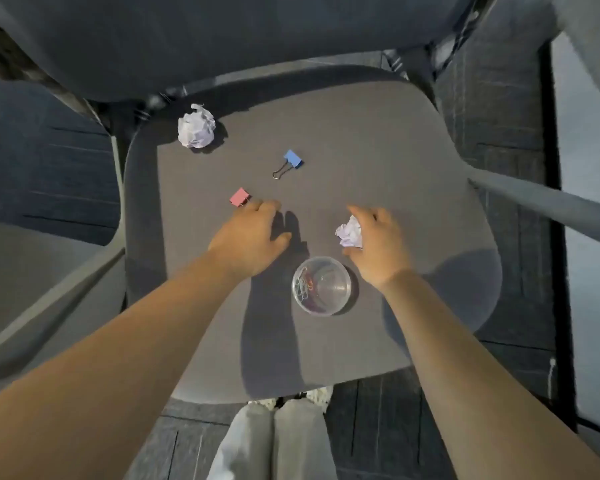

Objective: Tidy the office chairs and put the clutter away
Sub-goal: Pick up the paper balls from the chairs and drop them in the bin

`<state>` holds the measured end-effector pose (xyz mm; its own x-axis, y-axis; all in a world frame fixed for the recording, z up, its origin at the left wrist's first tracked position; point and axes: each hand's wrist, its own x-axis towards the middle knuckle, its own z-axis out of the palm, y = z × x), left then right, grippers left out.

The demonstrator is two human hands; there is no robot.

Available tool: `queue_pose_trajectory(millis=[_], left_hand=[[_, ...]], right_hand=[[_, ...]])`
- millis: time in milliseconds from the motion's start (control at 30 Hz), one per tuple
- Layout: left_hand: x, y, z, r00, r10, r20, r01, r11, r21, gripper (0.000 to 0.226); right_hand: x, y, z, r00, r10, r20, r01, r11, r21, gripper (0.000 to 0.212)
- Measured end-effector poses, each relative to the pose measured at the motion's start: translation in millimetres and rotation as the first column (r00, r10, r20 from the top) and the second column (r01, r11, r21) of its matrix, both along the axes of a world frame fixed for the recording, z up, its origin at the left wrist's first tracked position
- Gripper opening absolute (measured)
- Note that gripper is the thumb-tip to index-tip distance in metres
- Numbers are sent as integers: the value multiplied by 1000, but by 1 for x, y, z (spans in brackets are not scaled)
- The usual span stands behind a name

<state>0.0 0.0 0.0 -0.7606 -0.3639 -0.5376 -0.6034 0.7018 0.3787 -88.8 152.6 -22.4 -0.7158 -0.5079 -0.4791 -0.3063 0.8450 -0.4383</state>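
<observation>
A grey office chair seat point(378, 161) fills the middle of the view. On it lie a crumpled paper ball point(196, 127) at the back left, a blue binder clip point(290, 162) and a pink binder clip point(239, 197). My left hand point(253, 237) reaches palm down, its fingertips touching the pink clip's wire handles. My right hand point(378, 247) curls around a second crumpled paper ball point(350, 232). A clear plastic cup point(321, 285) with several coloured paper clips inside stands between my wrists.
The chair's backrest point(222, 36) rises at the top and its armrest point(541, 206) juts out on the right. Another chair point(32, 278) stands to the left. Dark carpet tiles point(492, 109) surround the seat. My legs point(274, 441) are at the front edge.
</observation>
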Motion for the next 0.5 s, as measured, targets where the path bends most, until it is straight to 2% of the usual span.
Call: queue_pose_trajectory(millis=[133, 333, 500], left_hand=[[-5, -12, 6, 997, 78, -27, -80, 995, -62, 47], [-28, -45, 28, 981, 124, -148, -154, 964, -217, 48], [-52, -87, 14, 986, 155, -61, -166, 926, -338, 60]], right_hand=[[-15, -13, 6, 998, 53, -22, -52, 997, 57, 51], [-36, -59, 28, 993, 117, -18, -117, 993, -11, 50], [-52, -94, 28, 994, 111, 8, -111, 993, -36, 50]])
